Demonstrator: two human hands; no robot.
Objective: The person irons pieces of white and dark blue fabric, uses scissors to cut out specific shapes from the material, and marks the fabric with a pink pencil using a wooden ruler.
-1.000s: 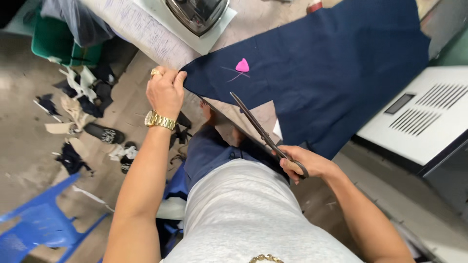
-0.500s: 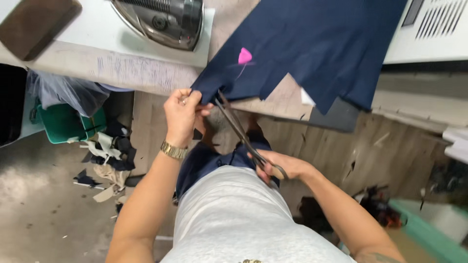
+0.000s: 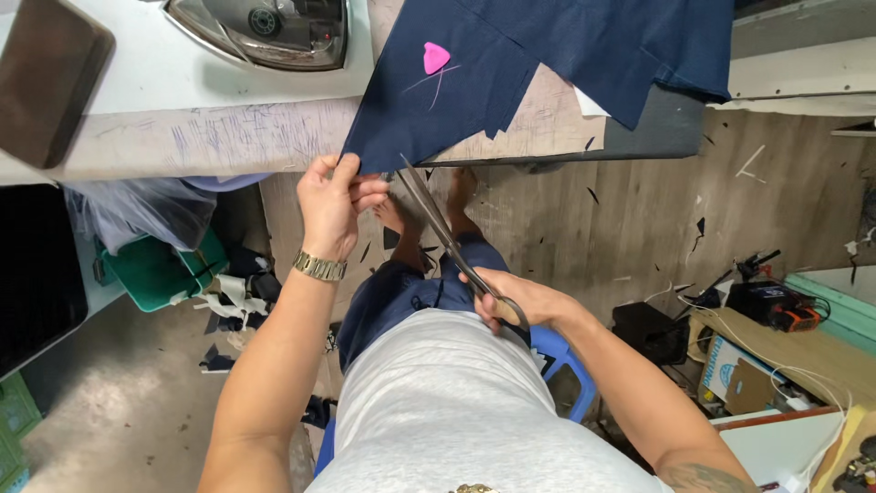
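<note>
Below, on the floor left of the person's legs, a green bin [image 3: 151, 274] sits with cloth scraps [image 3: 233, 297] lying beside it; what it holds cannot be told. The left hand [image 3: 333, 205] has its grip closed on the lower corner of the navy fabric [image 3: 511, 64], which hangs over the table [image 3: 210, 137] edge. The right hand [image 3: 511, 301] is closed through the handles of the scissors [image 3: 447, 237], blades nearly together, tips touching the fabric corner just beside the left fingers. A pink chalk [image 3: 435, 57] lies on the fabric, an iron [image 3: 265, 27] to its left. Open floor lies beyond the table edge.
</note>
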